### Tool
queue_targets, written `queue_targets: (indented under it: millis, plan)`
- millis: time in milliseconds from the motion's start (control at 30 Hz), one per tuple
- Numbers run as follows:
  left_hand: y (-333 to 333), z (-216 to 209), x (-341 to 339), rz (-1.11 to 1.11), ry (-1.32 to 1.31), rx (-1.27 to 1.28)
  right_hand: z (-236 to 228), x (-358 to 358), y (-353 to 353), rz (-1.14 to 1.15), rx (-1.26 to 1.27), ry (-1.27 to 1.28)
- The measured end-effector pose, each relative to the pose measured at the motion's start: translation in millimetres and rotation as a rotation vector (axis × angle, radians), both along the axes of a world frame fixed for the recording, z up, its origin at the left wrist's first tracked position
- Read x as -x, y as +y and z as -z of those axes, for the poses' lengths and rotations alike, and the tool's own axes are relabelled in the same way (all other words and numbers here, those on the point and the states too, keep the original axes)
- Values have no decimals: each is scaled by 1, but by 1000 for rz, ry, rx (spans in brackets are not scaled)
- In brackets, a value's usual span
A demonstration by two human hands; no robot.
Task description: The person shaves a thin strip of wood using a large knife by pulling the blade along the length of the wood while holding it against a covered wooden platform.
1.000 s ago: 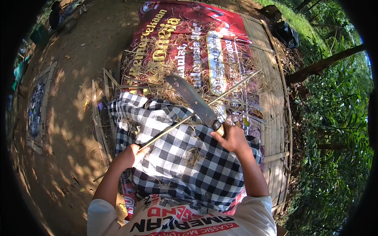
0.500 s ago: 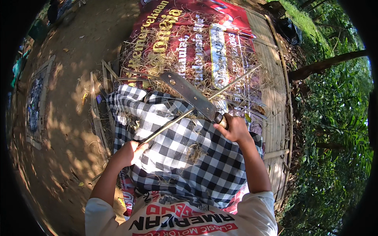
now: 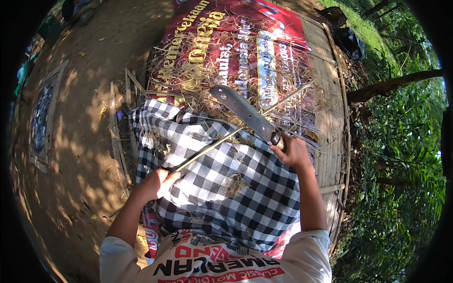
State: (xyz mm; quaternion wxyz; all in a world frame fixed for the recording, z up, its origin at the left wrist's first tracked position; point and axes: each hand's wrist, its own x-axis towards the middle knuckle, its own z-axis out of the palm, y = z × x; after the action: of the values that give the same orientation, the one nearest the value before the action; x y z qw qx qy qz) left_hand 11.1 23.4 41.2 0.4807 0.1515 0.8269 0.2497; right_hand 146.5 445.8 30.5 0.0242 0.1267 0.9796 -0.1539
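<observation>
My left hand (image 3: 160, 183) is closed round the near end of a thin, pale strip of what looks like bamboo (image 3: 207, 149), which slants up to the far right. My right hand (image 3: 291, 150) grips the dark handle of a broad-bladed machete (image 3: 246, 112). Its blade points to the far left and lies across the strip, hiding a short stretch of it; whether the edge bites in cannot be seen. Beneath both hands, a black-and-white checked cloth (image 3: 214, 191) covers my lap, with small clumps of shavings (image 3: 235, 184) on it.
Beyond the cloth lies a red printed banner (image 3: 231, 35), strewn with curly shavings (image 3: 193, 78). It rests on a slatted bamboo platform (image 3: 325, 127). Loose strips (image 3: 116, 132) lie at its left beside bare earth (image 3: 85, 155). Green plants and a slanting branch (image 3: 396, 85) border the right.
The machete and my right hand have shifted right and slightly away from my left hand, along the strip. My left hand stays nearly in place, still holding the strip.
</observation>
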Motion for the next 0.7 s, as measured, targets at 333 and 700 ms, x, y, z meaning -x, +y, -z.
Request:
queue_targets:
  millis: [333, 700]
  plan:
    - [1, -9, 3, 53, 30, 35, 5, -38, 68, 290, -82, 127]
    - [-2, 3, 2, 26, 44, -11, -10, -15, 28, 408, 32, 101]
